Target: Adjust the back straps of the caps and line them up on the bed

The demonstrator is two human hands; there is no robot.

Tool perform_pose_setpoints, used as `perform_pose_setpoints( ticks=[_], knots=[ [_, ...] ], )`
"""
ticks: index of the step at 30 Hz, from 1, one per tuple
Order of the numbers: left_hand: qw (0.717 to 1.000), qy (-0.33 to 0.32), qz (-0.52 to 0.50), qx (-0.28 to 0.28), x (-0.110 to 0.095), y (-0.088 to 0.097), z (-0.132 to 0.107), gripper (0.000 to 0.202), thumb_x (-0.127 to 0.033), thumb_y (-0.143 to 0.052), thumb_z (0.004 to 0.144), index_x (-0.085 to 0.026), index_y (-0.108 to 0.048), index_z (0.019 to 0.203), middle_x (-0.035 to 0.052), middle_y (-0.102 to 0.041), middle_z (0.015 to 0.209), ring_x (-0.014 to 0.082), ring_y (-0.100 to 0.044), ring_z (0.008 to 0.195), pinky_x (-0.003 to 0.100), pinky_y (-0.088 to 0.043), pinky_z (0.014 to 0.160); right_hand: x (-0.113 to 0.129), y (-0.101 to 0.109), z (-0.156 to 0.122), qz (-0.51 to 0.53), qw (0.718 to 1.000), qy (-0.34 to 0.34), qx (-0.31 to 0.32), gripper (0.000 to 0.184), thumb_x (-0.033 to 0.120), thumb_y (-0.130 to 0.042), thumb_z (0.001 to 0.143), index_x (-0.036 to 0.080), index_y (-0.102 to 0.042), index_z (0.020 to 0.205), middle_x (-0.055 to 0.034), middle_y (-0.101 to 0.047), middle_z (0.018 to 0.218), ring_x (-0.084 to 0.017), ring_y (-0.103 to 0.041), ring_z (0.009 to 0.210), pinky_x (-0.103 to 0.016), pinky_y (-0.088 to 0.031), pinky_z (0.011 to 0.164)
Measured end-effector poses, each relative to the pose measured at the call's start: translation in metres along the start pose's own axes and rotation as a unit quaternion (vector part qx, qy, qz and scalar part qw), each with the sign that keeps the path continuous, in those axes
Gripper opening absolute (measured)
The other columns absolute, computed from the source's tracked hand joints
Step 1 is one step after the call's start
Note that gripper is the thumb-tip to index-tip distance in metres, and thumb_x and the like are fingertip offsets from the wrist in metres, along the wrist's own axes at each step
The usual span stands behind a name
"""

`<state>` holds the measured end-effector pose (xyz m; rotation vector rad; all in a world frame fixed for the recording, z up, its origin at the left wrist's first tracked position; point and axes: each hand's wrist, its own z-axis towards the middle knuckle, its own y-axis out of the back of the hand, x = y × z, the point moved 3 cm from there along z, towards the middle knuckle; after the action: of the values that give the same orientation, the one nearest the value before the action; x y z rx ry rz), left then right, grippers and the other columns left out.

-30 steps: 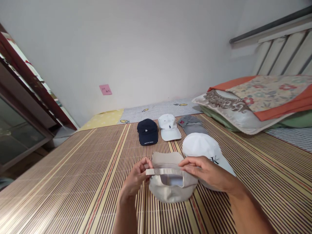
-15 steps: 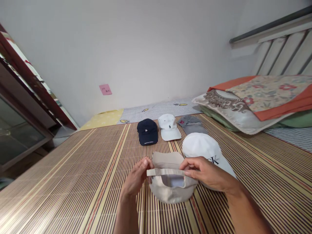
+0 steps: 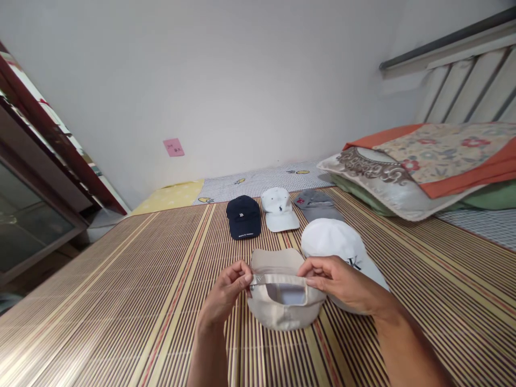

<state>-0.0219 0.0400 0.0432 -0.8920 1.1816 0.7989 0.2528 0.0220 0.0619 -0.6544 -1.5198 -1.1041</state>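
Observation:
A beige baseball cap (image 3: 282,317) lies in front of me with its brim pointing away and its back strap toward me. My left hand (image 3: 230,287) pinches the left end of the strap, by the buckle. At the strap's right end, my right hand (image 3: 332,279) grips the cap between thumb and fingers. The strap spans the rear opening between both hands. Right beside it, partly behind my right hand, sits a white cap (image 3: 332,239) with dark letters on its front.
Farther back stand a navy cap (image 3: 243,217), a white cap with a small dark emblem (image 3: 279,209) and a grey cap (image 3: 318,205). All rest on a striped bamboo mat (image 3: 121,301). Pillows (image 3: 407,177) are piled at the right, by the white wall (image 3: 258,86).
My left thumb and fingers have closed on the strap's left end, whose loose tip stuck out before. The beige cap has shifted slightly away from me.

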Motion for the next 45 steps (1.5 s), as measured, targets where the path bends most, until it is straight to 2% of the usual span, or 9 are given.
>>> perform_pose_setpoints(
  ticks=[13,20,27,32,36,41,45],
  knots=[
    [1.0,0.0,0.009,-0.009,0.004,0.002,0.0,0.026,-0.037,-0.075,0.094,-0.017,-0.062,0.082,-0.0009,-0.063,0.074,0.0106,-0.058,0.065,0.023,-0.046,0.064,-0.004,0.005,0.0,0.01,1.0,0.013,-0.014,0.02,0.039,-0.069,0.095,0.02,-0.075,0.098,-0.0018,-0.071,0.09,-0.017,-0.06,0.082,-0.027,-0.044,0.07],
    [0.999,0.017,-0.011,-0.025,0.001,-0.001,0.002,0.03,-0.038,-0.082,0.087,-0.018,-0.061,0.082,-0.0026,-0.061,0.067,0.0089,-0.055,0.057,0.02,-0.043,0.057,0.0,0.002,0.001,-0.002,1.0,0.003,-0.009,0.023,0.041,-0.069,0.094,0.02,-0.075,0.102,-0.002,-0.071,0.084,-0.017,-0.063,0.077,-0.027,-0.044,0.066],
    [0.999,0.03,-0.021,-0.03,-0.003,-0.009,0.002,0.034,-0.045,-0.083,0.085,-0.017,-0.063,0.088,-0.004,-0.057,0.066,0.0076,-0.05,0.055,0.019,-0.04,0.052,0.006,-0.007,0.004,0.006,1.0,-0.008,-0.007,0.021,0.03,-0.073,0.088,0.02,-0.075,0.106,-0.0023,-0.075,0.085,-0.017,-0.067,0.078,-0.027,-0.047,0.066],
    [1.0,0.025,-0.01,-0.016,-0.008,-0.01,-0.001,0.037,-0.05,-0.08,0.087,-0.017,-0.067,0.096,-0.002,-0.059,0.074,0.0089,-0.052,0.061,0.02,-0.043,0.056,0.004,-0.006,0.003,0.011,1.0,-0.007,0.0,0.019,0.027,-0.07,0.087,0.02,-0.075,0.104,-0.0024,-0.076,0.085,-0.017,-0.068,0.077,-0.026,-0.047,0.066],
    [0.999,0.032,-0.014,0.005,-0.006,-0.009,0.0,0.038,-0.042,-0.086,0.082,-0.016,-0.067,0.102,-0.0009,-0.064,0.076,0.009,-0.054,0.062,0.02,-0.044,0.058,0.006,-0.006,0.003,0.006,1.0,-0.011,0.0,0.016,0.028,-0.069,0.089,0.02,-0.075,0.102,-0.0028,-0.076,0.085,-0.018,-0.067,0.078,-0.026,-0.045,0.066],
    [0.999,0.024,-0.009,-0.025,-0.003,-0.006,0.002,0.032,-0.037,-0.085,0.083,-0.016,-0.066,0.099,-0.0009,-0.065,0.074,0.0088,-0.056,0.06,0.02,-0.043,0.056,0.009,-0.005,0.002,0.013,1.0,-0.007,-0.002,0.015,0.032,-0.068,0.091,0.02,-0.073,0.098,-0.0028,-0.075,0.083,-0.018,-0.065,0.077,-0.027,-0.044,0.066],
    [0.999,0.019,-0.01,-0.026,-0.001,-0.005,0.002,0.031,-0.038,-0.084,0.085,-0.016,-0.067,0.098,-0.0012,-0.064,0.074,0.0078,-0.055,0.06,0.019,-0.042,0.055,0.006,-0.003,0.003,0.014,1.0,-0.007,-0.008,0.016,0.034,-0.068,0.091,0.02,-0.074,0.098,-0.0028,-0.075,0.083,-0.017,-0.065,0.075,-0.027,-0.043,0.064]
  ],
)
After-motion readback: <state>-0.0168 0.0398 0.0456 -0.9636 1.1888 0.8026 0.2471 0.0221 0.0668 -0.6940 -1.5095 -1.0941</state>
